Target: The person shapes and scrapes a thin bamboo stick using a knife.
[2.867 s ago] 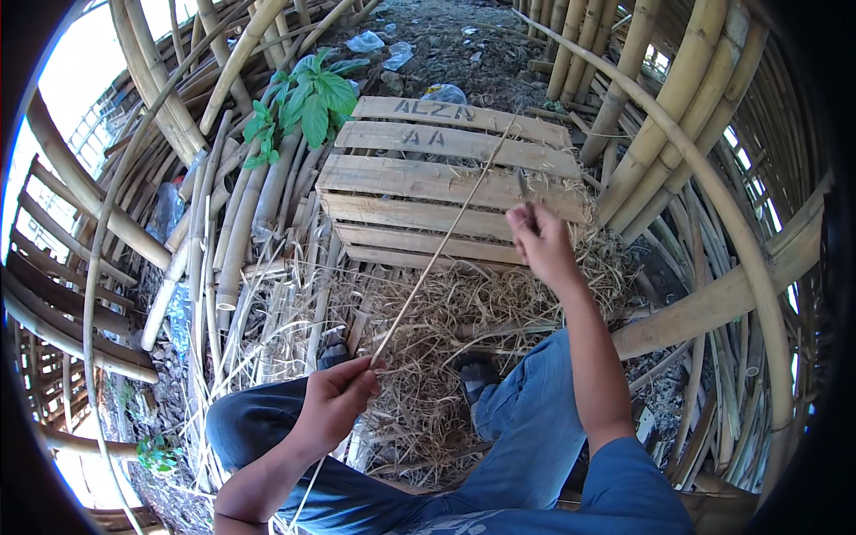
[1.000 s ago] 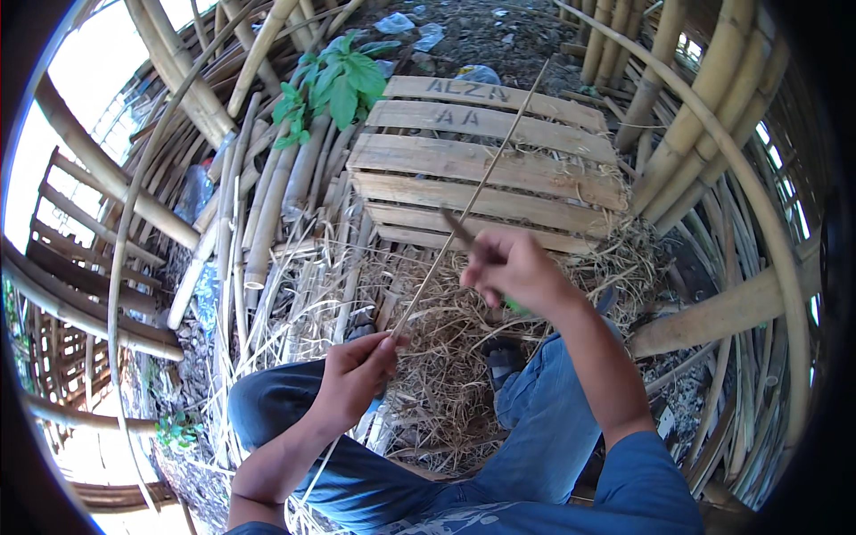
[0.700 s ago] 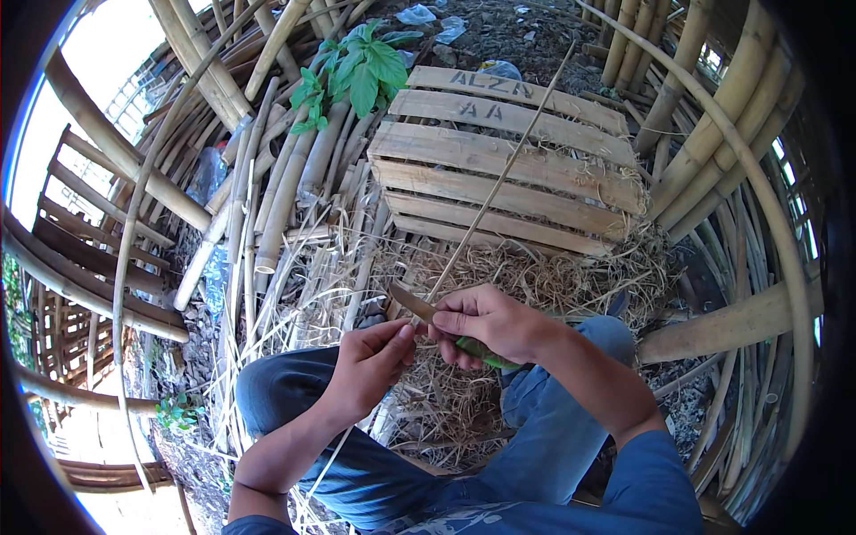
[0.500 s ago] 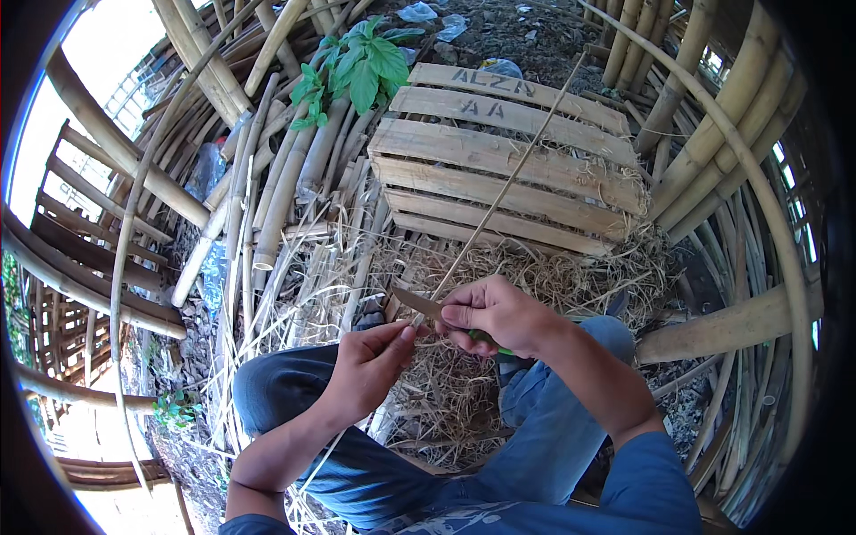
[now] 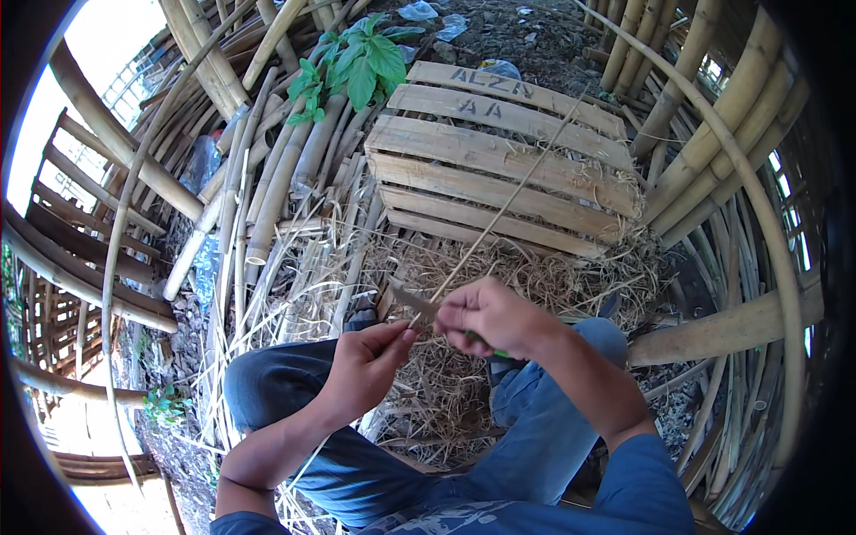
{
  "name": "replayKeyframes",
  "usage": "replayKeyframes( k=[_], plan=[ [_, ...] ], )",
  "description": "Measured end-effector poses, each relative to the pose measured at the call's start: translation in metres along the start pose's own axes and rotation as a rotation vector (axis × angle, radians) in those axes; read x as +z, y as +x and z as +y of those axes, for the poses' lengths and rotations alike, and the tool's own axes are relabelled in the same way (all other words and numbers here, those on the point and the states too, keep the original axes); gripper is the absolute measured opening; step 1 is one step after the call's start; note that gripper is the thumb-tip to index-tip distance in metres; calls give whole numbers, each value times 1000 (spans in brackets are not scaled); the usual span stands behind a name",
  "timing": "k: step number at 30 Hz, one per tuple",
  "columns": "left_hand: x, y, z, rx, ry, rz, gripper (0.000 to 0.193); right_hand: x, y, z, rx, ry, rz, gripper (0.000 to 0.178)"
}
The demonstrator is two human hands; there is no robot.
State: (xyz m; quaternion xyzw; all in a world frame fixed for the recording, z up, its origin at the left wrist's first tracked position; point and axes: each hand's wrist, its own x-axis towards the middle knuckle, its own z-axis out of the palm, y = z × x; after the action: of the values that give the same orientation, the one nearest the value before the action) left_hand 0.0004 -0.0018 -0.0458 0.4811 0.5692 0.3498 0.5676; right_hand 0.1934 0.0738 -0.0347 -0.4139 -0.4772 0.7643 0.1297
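Note:
A long thin bamboo strip slants from my hands up over a wooden crate. Its near end is pinched between the thumb and fingers of my left hand. My right hand is wrapped round the green handle of a knife, whose blade points left and lies close against the strip just ahead of my left fingertips. Whether the edge touches the strip I cannot tell. Both hands are above the gap between my bent knees, over a heap of pale shavings.
The slatted wooden crate lies ahead, with shavings round its base. Bamboo poles and thin strips lie on the left, near a leafy green plant. Thick bamboo poles stand and lie on the right. Plastic scraps lie at the back.
The strip's far end has swung slightly right and lower. My right hand and the knife have shifted a little left; my left hand stays nearly in place, still pinching the strip.

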Motion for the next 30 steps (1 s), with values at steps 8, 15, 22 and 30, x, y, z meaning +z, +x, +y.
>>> replayKeyframes(
  k=[8,15,22,30],
  plan=[
    [0,-1,-9,142,40,29,22,-33,-4,-7,-88,180,133,18],
    [0,-5,-1,140,26,20,22,-11,-6,-5,0,155,11,23],
    [0,-5,-9,112,-10,1,21,-15,-4,1,-21,121,-9,20],
    [-2,-8,-1,13,-89,-81,24,-47,-9,-4,-157,308,152,22]
  ],
)
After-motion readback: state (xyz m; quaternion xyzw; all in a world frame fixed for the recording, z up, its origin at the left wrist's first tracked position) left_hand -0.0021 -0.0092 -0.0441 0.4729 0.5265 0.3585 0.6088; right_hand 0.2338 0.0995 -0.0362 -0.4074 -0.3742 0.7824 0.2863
